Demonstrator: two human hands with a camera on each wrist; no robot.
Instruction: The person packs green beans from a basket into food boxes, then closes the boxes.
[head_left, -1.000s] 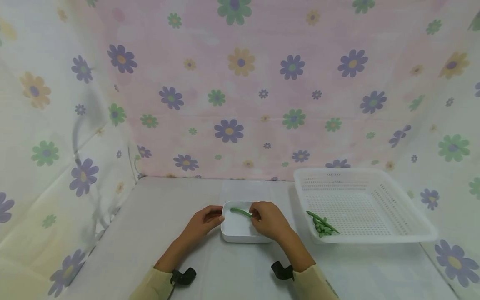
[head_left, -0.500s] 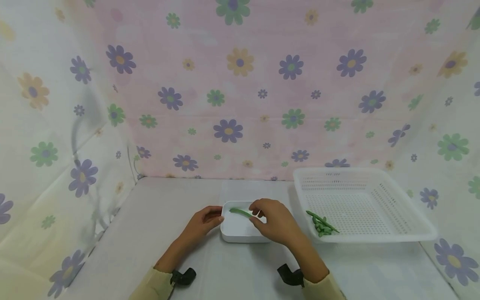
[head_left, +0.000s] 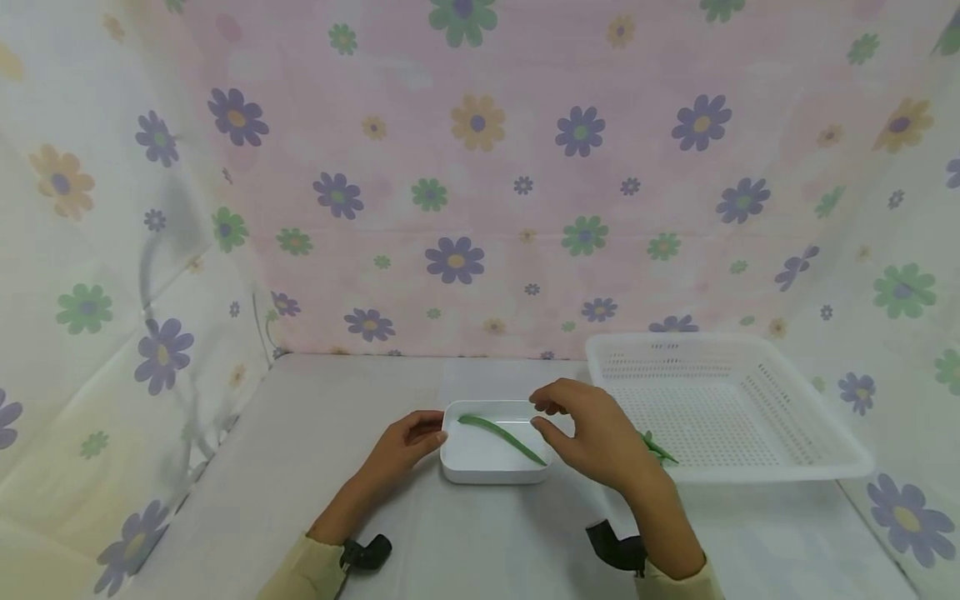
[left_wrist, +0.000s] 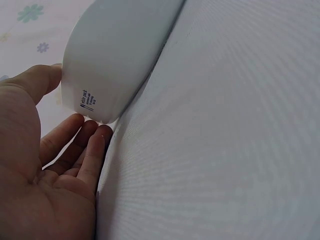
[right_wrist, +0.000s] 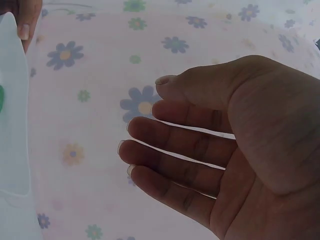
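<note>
A long green bean [head_left: 501,433] lies slantwise in a shallow white tray [head_left: 495,477] in the head view. At the tray's left end, my left hand [head_left: 405,446] rests its thumb and fingertips against the outer wall. The left wrist view shows the thumb [left_wrist: 45,79] on one edge and the relaxed fingers by the printed corner. My right hand [head_left: 600,429] hovers just past the tray's right end. Its slightly bent fingers [right_wrist: 170,140] hold nothing in the right wrist view.
A white perforated basket [head_left: 757,477] stands to the right, partly behind my right arm. Green beans [head_left: 658,450] lie in its left front corner, mostly hidden by that arm. Flowered cloth [head_left: 450,208] hangs behind and at both sides of the white-covered table [head_left: 322,400].
My right hand has let go of the green bean and moved right, away from the tray, with its fingers spreading. The bean lies whole in the tray. My left hand stays put.
</note>
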